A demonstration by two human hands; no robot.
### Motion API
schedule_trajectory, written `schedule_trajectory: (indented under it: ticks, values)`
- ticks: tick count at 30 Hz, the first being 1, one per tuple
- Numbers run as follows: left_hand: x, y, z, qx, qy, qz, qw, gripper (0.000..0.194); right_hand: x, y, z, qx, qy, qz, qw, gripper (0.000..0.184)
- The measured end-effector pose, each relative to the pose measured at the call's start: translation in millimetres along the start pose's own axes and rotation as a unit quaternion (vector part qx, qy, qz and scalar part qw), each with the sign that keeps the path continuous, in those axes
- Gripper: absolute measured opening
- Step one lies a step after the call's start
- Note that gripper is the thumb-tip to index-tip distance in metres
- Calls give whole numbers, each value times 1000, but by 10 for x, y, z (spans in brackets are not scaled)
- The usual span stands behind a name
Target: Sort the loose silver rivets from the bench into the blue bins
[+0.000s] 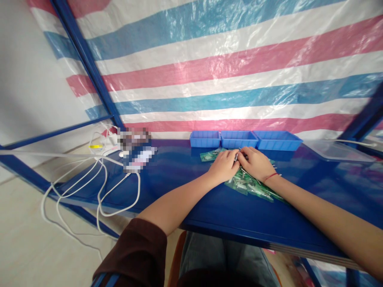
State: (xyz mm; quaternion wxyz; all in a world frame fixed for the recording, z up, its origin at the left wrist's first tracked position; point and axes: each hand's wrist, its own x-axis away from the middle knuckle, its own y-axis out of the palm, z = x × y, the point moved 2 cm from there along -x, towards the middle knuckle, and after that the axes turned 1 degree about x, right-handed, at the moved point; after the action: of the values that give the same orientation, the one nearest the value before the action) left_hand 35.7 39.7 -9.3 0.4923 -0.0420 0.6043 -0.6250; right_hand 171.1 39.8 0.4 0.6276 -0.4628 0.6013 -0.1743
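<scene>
My left hand and my right hand meet above a pile of green plastic bags on the blue table. Both hands have their fingers curled in. A small silver metal part shows at the fingertips of my left hand. The right fingertips press close beside it, and what they hold is hidden. Slim metal pieces and white bits show in and on the bags, partly under my right palm. A red string circles the right wrist.
Three blue plastic bins stand in a row behind the hands. A clear plastic lid or tray lies at the right. White cables loop over the table's left end, beside blurred-out items. Blue frame posts and a striped sheet enclose the back.
</scene>
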Motion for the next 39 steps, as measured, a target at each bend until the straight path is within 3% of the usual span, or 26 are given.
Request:
schedule_trajectory:
  ticks: [4,11,18,25,29,33,39]
  values:
    - [4,-19,15,-22,-5,11,1000,37,-3,-30,-20,6,3,27,1000,27]
    - [22,-23,-14,-4,-15,48,999,36,-51,-4,13,-72,-66,93,991,21]
    - [12,9,-44,21,-12,53,998,37,-51,34,42,-82,-65,40,994,20]
    - [7,10,-45,36,-5,49,998,38,-53,-59,61,-86,-72,-22,993,27]
    - [10,1,-34,37,-10,42,998,37,-31,-75,128,-43,-41,-58,997,36]
    - [10,-6,-29,37,-11,39,999,37,9,-44,169,3,-6,-79,997,45]
    - [-2,6,-35,30,-9,36,999,38,13,33,107,3,-33,-58,998,35]
